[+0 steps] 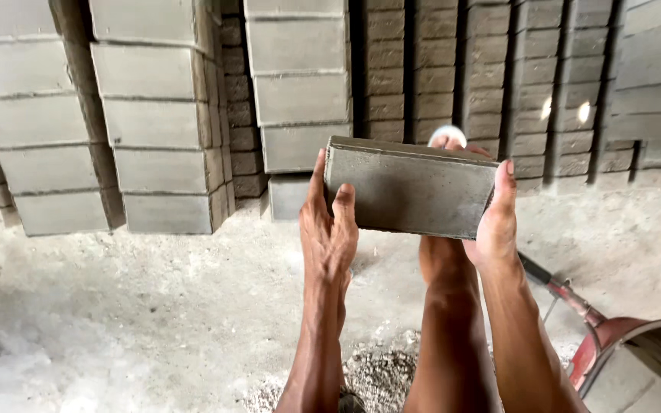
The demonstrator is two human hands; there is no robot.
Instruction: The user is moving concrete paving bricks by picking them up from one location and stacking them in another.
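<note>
A grey rectangular concrete block (411, 187) is off the ground and carried in the air, the left hand (329, 222) clamped on its left end and the right hand (495, 218) pressed against its right end; it is not yet set on any pile. Ahead stand tall stacks of grey concrete blocks (162, 115) on the dusty concrete floor (116, 306). A red wheelbarrow (621, 344) sits low to the right, and a bare leg shows beneath the block.

block (411, 187) between both hands, block stacks (154, 115) behind, wheelbarrow (629, 356) lower right
</note>
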